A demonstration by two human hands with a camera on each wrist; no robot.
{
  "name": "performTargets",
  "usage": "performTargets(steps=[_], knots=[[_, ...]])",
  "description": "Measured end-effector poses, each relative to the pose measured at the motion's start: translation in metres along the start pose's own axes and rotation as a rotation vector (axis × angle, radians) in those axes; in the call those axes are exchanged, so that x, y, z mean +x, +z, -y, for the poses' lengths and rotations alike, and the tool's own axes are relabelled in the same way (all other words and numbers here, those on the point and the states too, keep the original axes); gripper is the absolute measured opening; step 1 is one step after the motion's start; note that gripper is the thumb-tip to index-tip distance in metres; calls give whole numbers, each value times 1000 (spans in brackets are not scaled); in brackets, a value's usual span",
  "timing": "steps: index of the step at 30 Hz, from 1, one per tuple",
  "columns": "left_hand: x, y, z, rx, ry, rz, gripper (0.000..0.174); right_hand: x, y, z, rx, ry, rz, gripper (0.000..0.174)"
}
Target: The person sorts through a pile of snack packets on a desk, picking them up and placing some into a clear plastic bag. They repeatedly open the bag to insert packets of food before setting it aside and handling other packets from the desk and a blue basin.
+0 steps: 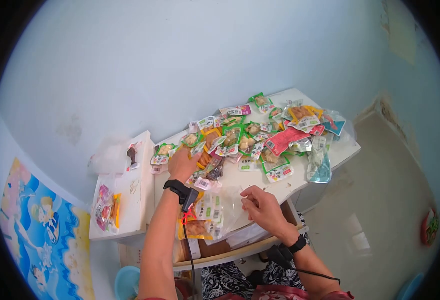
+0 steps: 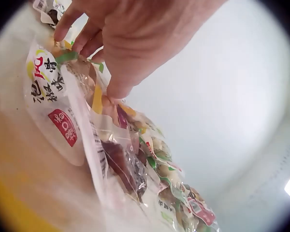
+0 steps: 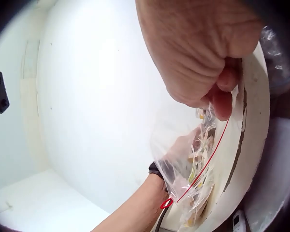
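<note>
My left hand (image 1: 182, 164) reaches into the left side of a pile of sealed snack packets (image 1: 232, 135). In the left wrist view its thumb and fingers are spread, tips touching the packets, beside a yellow-edged packet (image 2: 97, 99). The right hand (image 1: 264, 209) is at the table's front edge, fingers curled, and pinches the rim of a clear zip bag (image 1: 234, 200). A red zip line (image 3: 206, 164) runs up to those fingertips in the right wrist view. Inside the bag lie several yellow-edged packets (image 1: 196, 228), standing out over the front edge.
More packets, pink (image 1: 286, 141) and teal (image 1: 320, 167), crowd the right of the white table (image 1: 300, 182). Below the bag an open drawer (image 1: 250, 240) juts out. A side table (image 1: 139, 200) at left bears a few packets (image 1: 107, 207). Walls stand behind and left.
</note>
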State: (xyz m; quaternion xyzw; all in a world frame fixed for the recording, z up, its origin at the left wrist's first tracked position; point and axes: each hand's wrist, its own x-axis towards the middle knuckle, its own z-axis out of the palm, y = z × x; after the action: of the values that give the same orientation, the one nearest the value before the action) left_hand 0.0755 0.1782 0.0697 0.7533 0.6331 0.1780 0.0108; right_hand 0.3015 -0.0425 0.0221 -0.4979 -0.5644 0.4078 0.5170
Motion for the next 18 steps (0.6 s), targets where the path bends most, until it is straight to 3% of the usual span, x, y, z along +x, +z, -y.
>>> performTargets(steps=[4,7,13,18], knots=[[9,2,5,169,67,67,35,1,-1,1,-19,3,-1,18],[12,6,10,280,126,0,23,1,-1,2,0,2,-9,18],[7,-27,25,374,154,-334,10,1,-1,1,30,-14,-32,17],[-13,-89,17,173,151,-581,19,1,0,-2,93,-29,-64,16]])
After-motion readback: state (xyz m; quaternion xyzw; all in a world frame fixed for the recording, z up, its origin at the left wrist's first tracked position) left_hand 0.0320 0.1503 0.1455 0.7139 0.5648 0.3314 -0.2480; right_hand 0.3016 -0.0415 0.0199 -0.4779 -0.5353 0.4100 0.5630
